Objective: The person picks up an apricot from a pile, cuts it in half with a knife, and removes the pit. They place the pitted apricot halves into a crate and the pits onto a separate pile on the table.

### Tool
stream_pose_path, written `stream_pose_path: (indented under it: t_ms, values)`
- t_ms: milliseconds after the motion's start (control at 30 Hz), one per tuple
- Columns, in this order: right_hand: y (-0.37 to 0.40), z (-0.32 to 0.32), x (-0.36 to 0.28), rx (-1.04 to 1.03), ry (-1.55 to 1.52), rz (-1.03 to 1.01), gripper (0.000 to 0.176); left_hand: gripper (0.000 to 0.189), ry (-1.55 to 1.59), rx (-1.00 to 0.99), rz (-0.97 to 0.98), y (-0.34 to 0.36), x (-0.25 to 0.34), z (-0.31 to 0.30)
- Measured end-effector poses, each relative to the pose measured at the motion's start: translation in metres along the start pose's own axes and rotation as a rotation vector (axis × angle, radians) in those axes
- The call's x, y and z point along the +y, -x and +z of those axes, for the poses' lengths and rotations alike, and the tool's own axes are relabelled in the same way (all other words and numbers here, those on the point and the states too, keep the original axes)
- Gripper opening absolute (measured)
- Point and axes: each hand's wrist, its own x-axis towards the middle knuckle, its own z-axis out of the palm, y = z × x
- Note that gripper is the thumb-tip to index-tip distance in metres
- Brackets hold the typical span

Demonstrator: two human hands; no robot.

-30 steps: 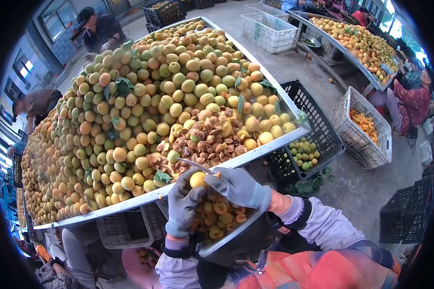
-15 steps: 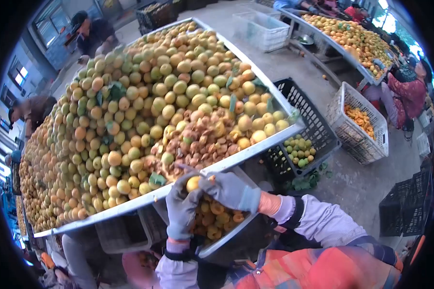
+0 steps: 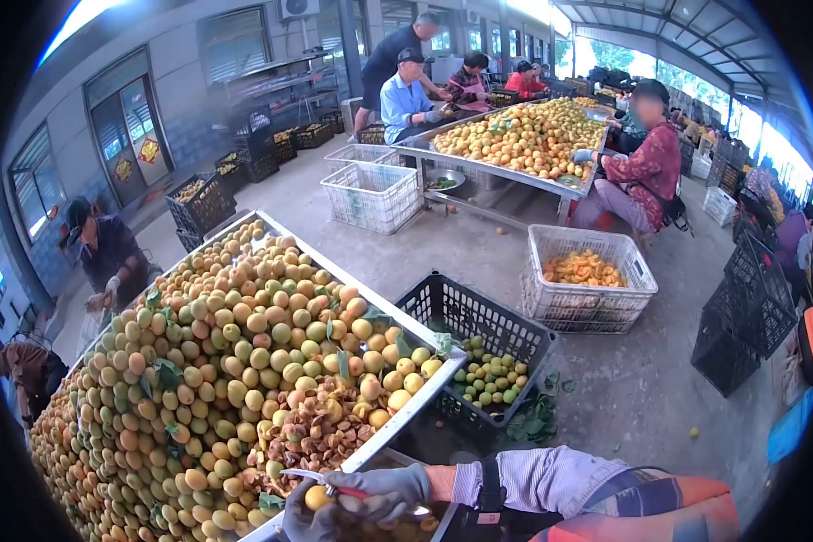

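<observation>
My left hand point(image 3: 312, 522), in a grey glove, holds a yellow-orange fruit point(image 3: 318, 498) at the bottom of the view. My right hand point(image 3: 384, 492), also gloved, grips a knife point(image 3: 345, 490) with a red handle, its curved blade lying just above the fruit. Both hands are at the front edge of a metal-rimmed table point(image 3: 384, 432) heaped with green and orange fruit point(image 3: 199, 379). A pile of brown pits or scraps point(image 3: 312, 432) lies just beyond the blade. Part of a container below the hands is hidden.
A black crate point(image 3: 479, 316) with green fruit stands right of the table. Behind it is a white crate point(image 3: 587, 307) of cut orange fruit. People sit around another fruit table point(image 3: 506, 185); a person point(image 3: 108, 253) is at the left. Black crates point(image 3: 741, 316) stand at the right.
The camera view has tilted up, showing more of the room. In the picture, the table and both hands sit lower. The knife's blade and red handle now show clearly.
</observation>
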Motion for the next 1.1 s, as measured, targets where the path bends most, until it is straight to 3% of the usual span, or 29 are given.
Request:
stream_pose_path:
  t_ms: [33,67,100,233,267,300,367,400,433,467,500,533,567,600,633,833,933,1100]
  values:
    - [0.001,0.003,0.000,-0.212,-0.175,0.030,0.051,0.031,0.030,0.012,-0.046,0.004,0.010,0.006]
    - [0.007,0.011,0.002,-0.238,0.066,-0.022,0.051,0.032,0.026,0.006,-0.038,-0.002,-0.002,-0.004]
    - [0.001,0.016,0.010,-0.311,-0.036,-0.029,0.051,0.032,0.030,0.007,-0.035,-0.001,-0.002,-0.004]
    - [0.003,0.011,-0.005,-0.094,0.120,-0.060,0.053,0.021,0.069,0.139,-0.023,-0.012,-0.016,-0.017]
    - [0.010,0.026,-0.012,0.052,0.225,-0.051,0.052,0.023,0.159,0.014,0.059,-0.009,-0.002,-0.005]
    - [0.013,0.035,-0.015,0.049,0.226,-0.044,0.052,0.024,0.249,-0.106,0.142,-0.006,0.013,0.008]
    - [0.012,0.044,-0.014,0.453,0.589,-0.039,0.053,0.028,0.283,0.068,0.093,-0.011,0.007,0.002]
    - [0.012,0.036,-0.018,0.470,0.692,-0.009,0.041,0.033,0.304,0.099,0.077,-0.008,0.011,0.005]
    - [-0.010,0.003,-0.011,0.277,0.728,-0.279,0.027,0.035,0.384,-0.037,0.260,-0.036,-0.010,-0.005]
    - [-0.008,-0.034,0.001,0.151,0.800,-0.432,0.025,0.035,0.422,-0.020,0.220,-0.030,-0.034,-0.022]
    - [0.001,-0.023,-0.006,0.202,0.562,-0.239,0.027,0.038,0.269,-0.010,0.134,-0.024,-0.027,-0.024]
    - [0.007,-0.005,-0.014,0.233,0.489,-0.151,0.029,0.039,0.149,-0.027,0.244,-0.036,-0.044,-0.043]
    - [0.008,0.012,-0.010,0.409,0.798,-0.206,0.028,0.040,0.268,-0.018,0.222,-0.034,-0.043,-0.041]
    - [0.009,0.019,-0.010,0.453,0.805,-0.199,0.024,0.042,0.231,-0.020,0.207,-0.034,-0.046,-0.048]
    - [0.009,0.044,-0.018,0.613,0.902,-0.069,0.016,0.048,0.247,-0.012,0.149,-0.035,-0.046,-0.050]
    - [0.007,0.045,-0.011,0.593,0.980,-0.076,0.013,0.055,0.350,-0.047,0.091,-0.036,-0.048,-0.053]
    - [0.008,0.051,-0.012,0.584,0.999,-0.174,0.011,0.056,0.355,-0.057,0.087,-0.036,-0.049,-0.053]
    - [0.005,0.043,-0.008,0.648,1.200,-0.128,0.033,0.057,0.336,-0.074,0.097,-0.036,-0.049,-0.052]
